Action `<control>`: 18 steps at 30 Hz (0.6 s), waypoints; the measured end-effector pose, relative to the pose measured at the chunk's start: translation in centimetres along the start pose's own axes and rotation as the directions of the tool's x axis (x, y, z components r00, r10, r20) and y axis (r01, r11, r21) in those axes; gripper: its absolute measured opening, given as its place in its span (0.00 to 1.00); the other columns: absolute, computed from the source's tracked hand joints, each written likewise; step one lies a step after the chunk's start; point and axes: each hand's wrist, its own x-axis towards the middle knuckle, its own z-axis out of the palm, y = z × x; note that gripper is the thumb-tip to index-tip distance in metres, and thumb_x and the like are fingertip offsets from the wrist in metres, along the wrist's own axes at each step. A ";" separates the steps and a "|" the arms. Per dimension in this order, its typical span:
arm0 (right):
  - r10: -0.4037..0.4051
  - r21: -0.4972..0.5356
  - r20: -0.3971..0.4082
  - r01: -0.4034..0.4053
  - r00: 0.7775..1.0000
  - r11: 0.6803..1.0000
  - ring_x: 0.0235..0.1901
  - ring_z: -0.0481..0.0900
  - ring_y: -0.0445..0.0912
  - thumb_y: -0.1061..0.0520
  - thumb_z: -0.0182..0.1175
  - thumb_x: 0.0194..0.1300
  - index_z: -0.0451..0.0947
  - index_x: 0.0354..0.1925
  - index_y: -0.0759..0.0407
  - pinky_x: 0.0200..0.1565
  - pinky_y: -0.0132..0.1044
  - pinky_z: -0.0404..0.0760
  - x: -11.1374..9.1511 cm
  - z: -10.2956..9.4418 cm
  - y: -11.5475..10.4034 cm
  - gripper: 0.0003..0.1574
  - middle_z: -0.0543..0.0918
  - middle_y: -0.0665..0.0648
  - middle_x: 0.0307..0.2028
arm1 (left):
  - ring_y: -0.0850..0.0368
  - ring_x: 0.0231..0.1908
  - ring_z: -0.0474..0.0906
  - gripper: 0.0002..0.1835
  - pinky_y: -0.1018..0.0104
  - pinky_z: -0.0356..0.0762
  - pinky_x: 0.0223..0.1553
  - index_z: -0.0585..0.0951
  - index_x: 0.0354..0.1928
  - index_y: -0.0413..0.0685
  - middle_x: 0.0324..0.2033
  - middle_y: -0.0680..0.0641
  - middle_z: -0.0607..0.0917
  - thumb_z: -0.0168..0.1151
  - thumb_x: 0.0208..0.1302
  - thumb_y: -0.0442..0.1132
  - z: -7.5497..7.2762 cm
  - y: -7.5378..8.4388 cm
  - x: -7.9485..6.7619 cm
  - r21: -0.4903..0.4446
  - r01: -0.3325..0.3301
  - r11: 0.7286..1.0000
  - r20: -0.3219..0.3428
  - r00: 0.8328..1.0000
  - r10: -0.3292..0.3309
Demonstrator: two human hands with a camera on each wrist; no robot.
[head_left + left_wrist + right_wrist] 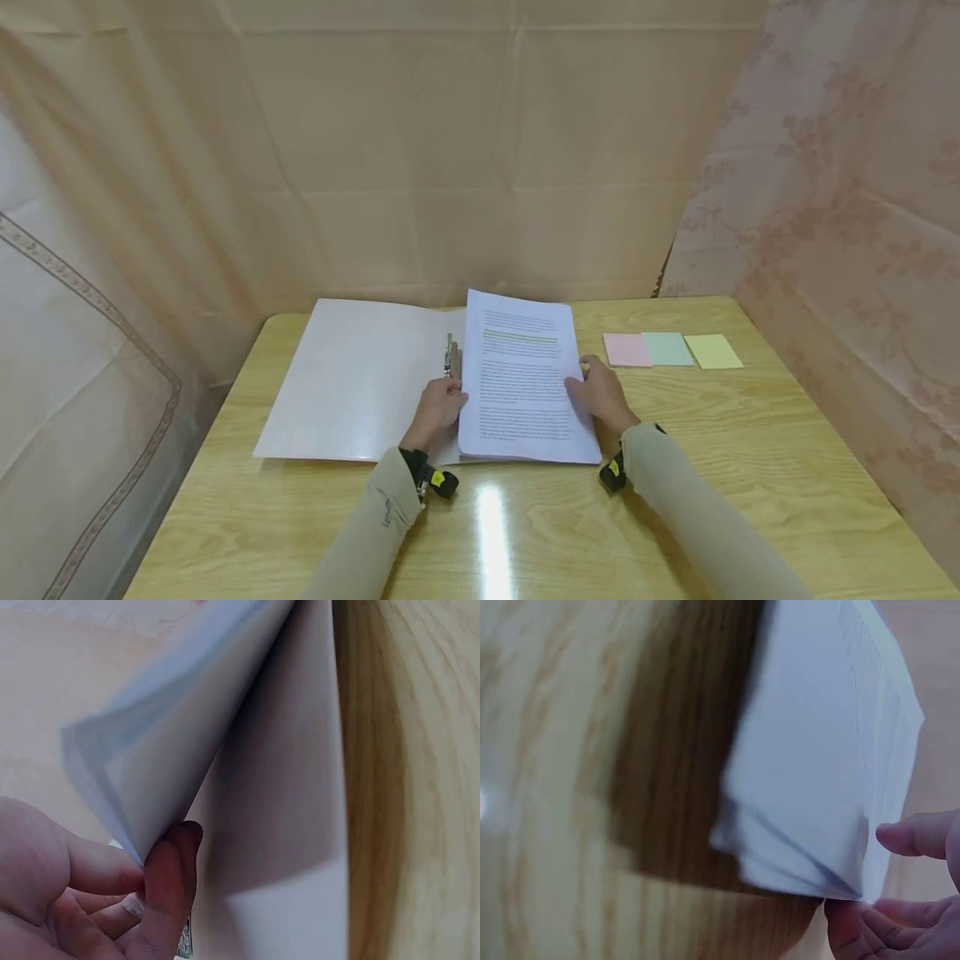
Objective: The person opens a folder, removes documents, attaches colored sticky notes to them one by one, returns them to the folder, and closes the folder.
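Two hands hold a loose stack of printed pages at its sides in the head view. The left hand pinches the left edge of the stack of pages, and the right hand grips the right edge, its thumb on top. The stack is over the right side of an open white folder, just beside the metal clip near the folder's middle. One green highlighted passage crosses the upper part of the top page. The folder rests on a light wood counter. To the right, apart from the pages, three pads sit in a row: pink, green and yellow. Beige cloth hangs behind; both sleeves are pale.

In the left wrist view, thumb and fingers pinch the edge of the pages, which slope upward over a white surface, with wood grain to the right.

In the right wrist view, the pages are tilted above the counter, casting a dark shadow. Fingers are under their edge, with the thumb at the printed side.
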 end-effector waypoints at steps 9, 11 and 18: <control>0.096 0.205 0.009 -0.095 0.995 0.974 0.54 0.75 0.59 0.59 0.55 0.67 0.62 0.68 0.71 0.56 0.50 0.76 0.4 -0.1 0.4 0.35 0.75 0.71 0.58 | 0.52 0.39 0.76 0.15 0.65 0.72 0.39 0.79 0.54 0.37 0.43 0.41 0.83 0.54 0.69 0.36 0.0 -0.1 0.1 0.001 0.013 1.000 0.009 1.000 -0.013; 0.119 0.260 0.028 -0.122 0.992 0.958 0.53 0.76 0.57 0.58 0.55 0.67 0.65 0.66 0.70 0.55 0.47 0.76 0.4 -0.1 0.5 0.32 0.75 0.70 0.59 | 0.53 0.38 0.76 0.14 0.66 0.72 0.38 0.79 0.53 0.37 0.41 0.41 0.83 0.55 0.69 0.35 0.0 -0.1 0.1 0.007 0.011 1.000 0.006 1.000 -0.011; 0.152 0.354 0.048 -0.159 0.987 0.922 0.48 0.75 0.51 0.58 0.56 0.67 0.71 0.60 0.69 0.49 0.40 0.75 0.4 -0.1 1.0 0.26 0.77 0.67 0.55 | 0.54 0.36 0.76 0.14 0.67 0.71 0.35 0.80 0.51 0.38 0.38 0.43 0.83 0.56 0.68 0.37 0.0 -0.4 0.0 0.027 -0.001 1.000 -0.011 1.000 0.001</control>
